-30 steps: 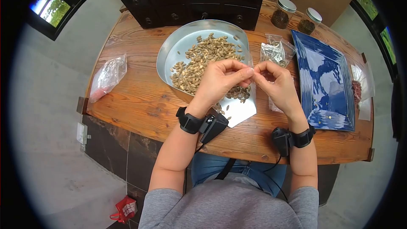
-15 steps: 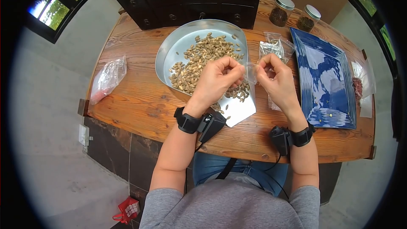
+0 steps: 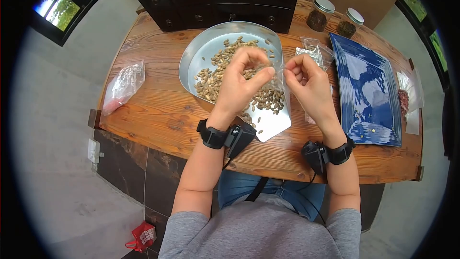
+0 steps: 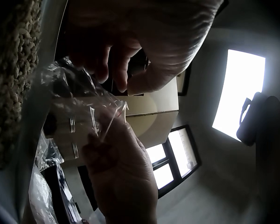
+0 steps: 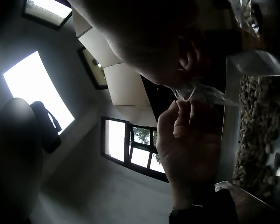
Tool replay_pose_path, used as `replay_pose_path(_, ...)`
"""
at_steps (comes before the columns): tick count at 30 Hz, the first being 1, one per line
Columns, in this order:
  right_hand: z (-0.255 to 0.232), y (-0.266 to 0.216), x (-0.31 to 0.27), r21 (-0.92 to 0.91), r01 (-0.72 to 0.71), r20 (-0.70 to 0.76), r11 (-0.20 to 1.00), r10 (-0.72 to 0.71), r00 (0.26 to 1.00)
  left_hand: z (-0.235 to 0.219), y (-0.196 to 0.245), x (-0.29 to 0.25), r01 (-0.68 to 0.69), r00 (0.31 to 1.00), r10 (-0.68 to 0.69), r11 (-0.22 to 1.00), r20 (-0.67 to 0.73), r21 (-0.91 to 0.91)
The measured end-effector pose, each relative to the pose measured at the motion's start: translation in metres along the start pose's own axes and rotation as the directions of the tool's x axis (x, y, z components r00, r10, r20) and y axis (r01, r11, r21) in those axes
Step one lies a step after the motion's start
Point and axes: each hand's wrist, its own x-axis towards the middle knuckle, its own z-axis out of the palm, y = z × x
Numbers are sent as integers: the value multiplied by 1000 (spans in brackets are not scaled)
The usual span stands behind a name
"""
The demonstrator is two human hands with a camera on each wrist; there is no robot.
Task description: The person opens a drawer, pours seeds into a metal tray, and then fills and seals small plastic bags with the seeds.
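Observation:
A small clear plastic bag (image 4: 79, 88) hangs over the metal pan (image 3: 189, 60), its upper edge pinched between the thumb and fingers of my right hand (image 3: 310, 86). My left hand (image 3: 242, 84) is close beside the bag, slightly blurred in the head view. Its thumb and forefinger stand apart, and the left wrist view has the loosely bent fingertips just off the bag's edge. Under both hands, many brown oval seed pods (image 3: 208, 86) are heaped in the pan, which narrows to a flat lip at the front.
A blue rectangular plate (image 3: 369, 96) lies on the right, beside a bag of reddish bits (image 3: 403, 100). Two lidded jars (image 3: 317, 19) stand behind it. Another clear bag (image 3: 124, 86) lies at the left. Dark drawers (image 3: 211, 0) rise behind the pan.
The hands first met at the fingertips, then drew apart with the bag stretched between them. Now the left hand has let go and lifted slightly away, its thumb and forefinger spread.

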Motion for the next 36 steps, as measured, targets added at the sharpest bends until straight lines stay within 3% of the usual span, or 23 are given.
replay_pose_path(1,1,-2,2,0,2,1,1000,-2,1000,0,0,2,-155,984,155,988,-83,12)
replay_pose_path(6,7,-19,14,91,-126,77,988,119,990,-2,9,-3,-170,974,139,970,179,173)
replay_pose_path(9,12,-22,19,117,-109,80,987,100,992,3,16,-4,-80,986,58,987,158,136)
replay_pose_path(16,12,-26,19,176,-150,108,973,133,985,0,11,-3,-146,983,129,981,130,130)
replay_pose_path(18,12,-25,20,240,-45,51,970,34,998,0,18,-4,9,999,-8,1000,53,-22)
replay_pose_path(19,10,-24,21,244,-48,53,969,36,998,-3,16,-4,12,999,-11,1000,52,-19)
replay_pose_path(21,3,-19,21,128,-26,122,991,10,992,-16,12,0,-81,978,51,987,-203,-140)
replay_pose_path(22,0,-18,19,7,10,262,1000,-12,965,-24,8,4,-141,947,72,969,-314,-204)
replay_pose_path(23,1,-18,15,10,11,265,1000,-13,964,-31,9,6,-141,946,72,969,-317,-201)
replay_pose_path(25,6,-15,4,-175,247,650,953,-76,756,-42,10,7,-224,892,42,906,-450,-360)
replay_pose_path(27,16,-19,-8,-275,158,749,948,108,653,-48,13,7,-228,880,24,898,-474,-377)
replay_pose_path(29,27,-13,-14,-276,201,753,940,82,652,-54,11,6,-249,870,21,882,-493,-401)
replay_pose_path(31,38,-8,-16,-192,295,711,936,-74,699,-56,11,5,-246,872,20,882,-488,-402)
replay_pose_path(33,45,-10,-12,-179,278,736,944,-59,674,-54,10,5,-249,875,25,880,-484,-405)
replay_pose_path(36,56,-4,-6,-103,316,706,943,-154,691,-52,9,5,-254,881,53,891,-470,-376)
